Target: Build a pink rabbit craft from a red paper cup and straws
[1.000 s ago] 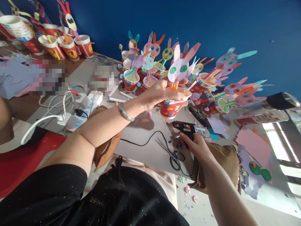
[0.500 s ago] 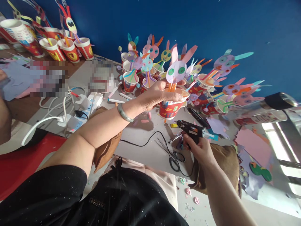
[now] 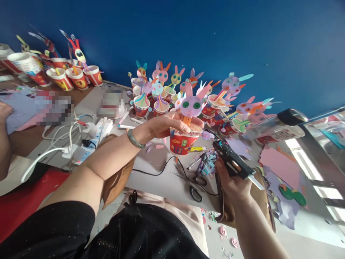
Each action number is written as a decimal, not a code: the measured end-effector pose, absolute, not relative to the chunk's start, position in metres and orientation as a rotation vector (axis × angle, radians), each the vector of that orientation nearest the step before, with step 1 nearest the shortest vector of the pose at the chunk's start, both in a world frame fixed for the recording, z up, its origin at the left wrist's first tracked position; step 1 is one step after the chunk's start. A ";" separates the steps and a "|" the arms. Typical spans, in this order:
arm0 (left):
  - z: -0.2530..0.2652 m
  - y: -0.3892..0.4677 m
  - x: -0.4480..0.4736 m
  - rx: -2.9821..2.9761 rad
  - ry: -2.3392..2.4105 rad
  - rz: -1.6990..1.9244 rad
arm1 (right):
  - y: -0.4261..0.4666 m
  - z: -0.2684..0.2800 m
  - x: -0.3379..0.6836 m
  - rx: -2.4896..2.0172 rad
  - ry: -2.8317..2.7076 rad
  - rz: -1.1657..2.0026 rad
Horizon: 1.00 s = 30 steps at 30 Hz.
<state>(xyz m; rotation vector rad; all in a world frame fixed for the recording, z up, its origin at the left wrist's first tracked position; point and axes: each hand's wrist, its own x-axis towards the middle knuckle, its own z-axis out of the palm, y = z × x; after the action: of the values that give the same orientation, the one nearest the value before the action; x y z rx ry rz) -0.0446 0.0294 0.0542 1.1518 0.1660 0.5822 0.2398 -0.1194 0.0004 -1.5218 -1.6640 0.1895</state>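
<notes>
In the middle of the frame the left hand grips a red paper cup from above, fingers curled over its rim, holding it clear of the grey table. A pink paper rabbit face with green eyes stands out of the cup on orange strips.

Lower right of centre, the right hand is closed around the handle of a black glue gun, whose nozzle points up and left toward the cup, close to it but not touching.

Behind the cup, along the blue wall, stands a crowd of finished rabbit cups; more cups sit at the upper left. Judging from these, much of the batch looks done, and the held cup already has its face, so only a glued detail seems left on it.

Scissors lie below the cup, a power strip at the left, and paper scraps at the right. Another person's arm shows at the far left edge.
</notes>
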 end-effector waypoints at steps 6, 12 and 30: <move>0.052 0.029 -0.045 1.229 0.191 0.474 | -0.121 0.011 0.232 -1.418 -1.790 0.008; 0.051 0.028 -0.046 1.295 0.185 0.432 | -0.119 0.016 0.224 -1.397 -1.805 -0.027; 0.050 0.028 -0.045 1.326 0.229 0.428 | -0.120 0.016 0.224 -1.577 -1.735 0.079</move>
<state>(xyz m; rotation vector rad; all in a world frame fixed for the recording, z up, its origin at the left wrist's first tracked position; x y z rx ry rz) -0.0452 0.0284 0.0495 1.3264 0.2295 0.4284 0.2239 -0.1200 0.0161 -1.5772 -1.7350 0.0792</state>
